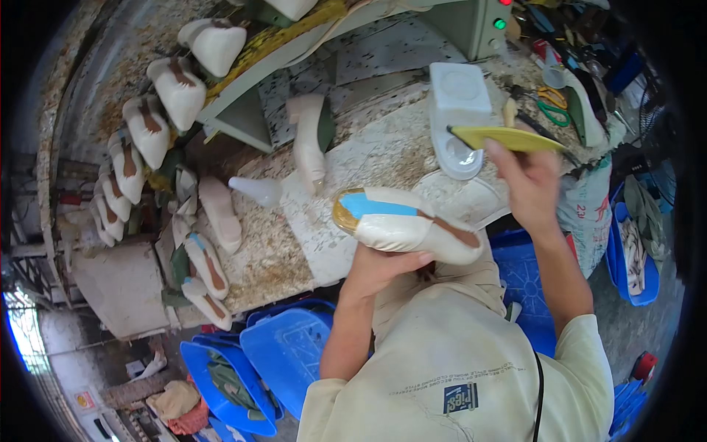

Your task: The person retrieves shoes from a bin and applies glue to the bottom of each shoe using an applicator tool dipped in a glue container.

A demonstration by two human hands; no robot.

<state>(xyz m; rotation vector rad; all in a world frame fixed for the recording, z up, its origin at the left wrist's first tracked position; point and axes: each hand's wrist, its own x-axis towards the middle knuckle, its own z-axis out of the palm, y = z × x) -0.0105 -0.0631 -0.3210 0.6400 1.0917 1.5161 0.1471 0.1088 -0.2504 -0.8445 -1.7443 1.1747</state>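
Near edge: person's cream shirt, both forearms coming up from below. Blue bins point(283, 353) near left on the floor, one with rags in it. Left hand point(379, 267) grasps a cream shoe point(409, 225) from underneath, fingers curled round its near side; shoe is held above the near edge of the bench point(383, 158), sole side up, lying left-right, with a blue patch at the left end, gold rim at the toe, brown strip toward the right. Right hand point(526, 180) is raised right of the shoe and apart from it, fingers closed on a yellow insole point(508, 138), pinched at its right end, flat piece pointing left. Just beyond the insole, a white moulded tray point(458, 118) on the bench, touching or nearly under the insole tip; can't tell which. Centre bench: one cream shoe upright point(308, 140), a white cone bottle point(254, 190) left of it. Left bench edge: loose shoes point(210, 261) lying in a row. Far left: a curved rack of shoes point(158, 110) on lasts, brown strips showing. Far right: green-handled scissors point(551, 109) among tool clutter, a grey box with red and green lamps point(475, 26) behind. Right floor: sack, blue tub point(633, 258) with scraps.
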